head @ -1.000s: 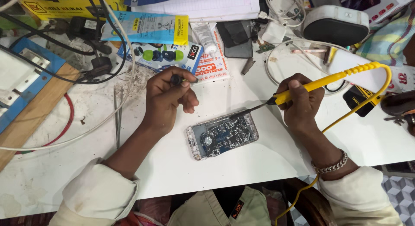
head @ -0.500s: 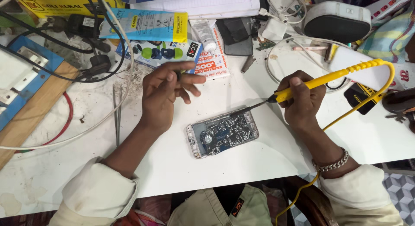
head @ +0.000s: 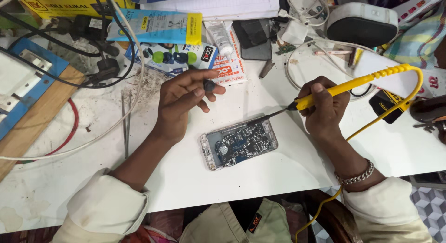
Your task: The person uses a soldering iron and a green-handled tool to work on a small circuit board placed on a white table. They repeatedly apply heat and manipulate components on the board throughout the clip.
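An opened phone (head: pixel 239 143) lies mid-table (head: pixel 195 178). The right hand (head: pixel 325 108), at its 2 o'clock, grips a yellow soldering iron (head: pixel 344 88), tip touching the board's upper edge. The left hand (head: pixel 183 96), at 11 o'clock, pinches a small dark object (head: pixel 209 86), too small to identify. The iron's cord runs off-frame below.

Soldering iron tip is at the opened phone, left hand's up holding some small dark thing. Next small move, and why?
Probably bring the left hand down beside the opened phone: the soldering iron tip in the right hand sits at its top edge, and the phone lies unheld.
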